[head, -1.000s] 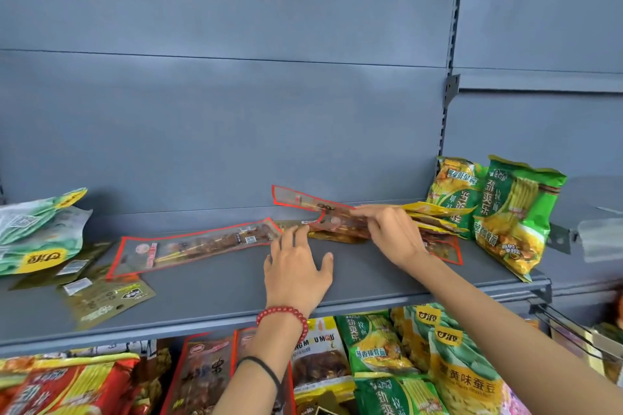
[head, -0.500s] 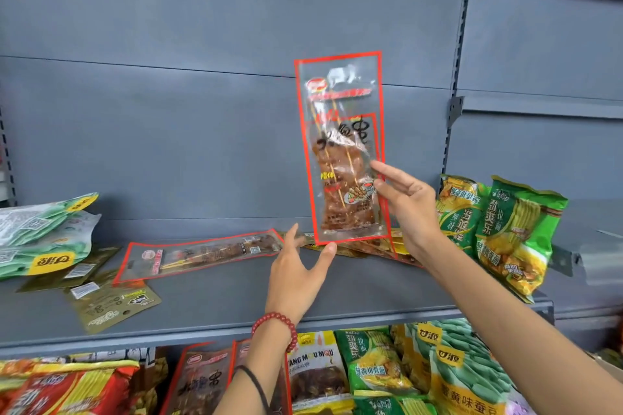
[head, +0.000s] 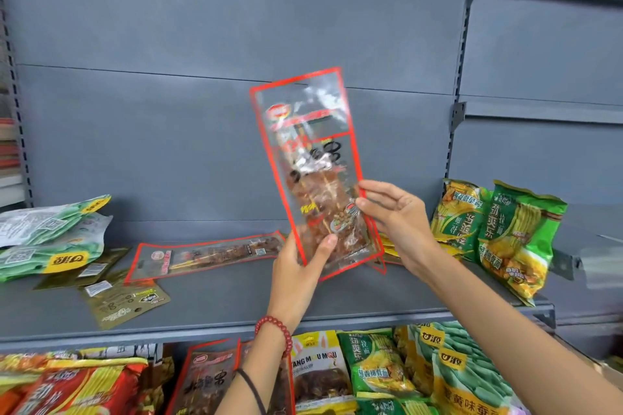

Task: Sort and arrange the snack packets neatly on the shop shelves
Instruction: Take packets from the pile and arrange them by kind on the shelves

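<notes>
- Left grip [head: 300, 266] pinches the bottom of the skewer packet [head: 310, 152], held upright above the middle of the shelf [head: 219, 310].
- Right grip [head: 394, 219] pinches its right edge.

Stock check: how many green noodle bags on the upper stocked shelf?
2: left bag and right bag, side by side at the shelf's right end; more may be hidden.

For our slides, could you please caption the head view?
Left hand and right hand hold a red-edged skewer packet upright above the grey shelf, near green snack bags.
</notes>
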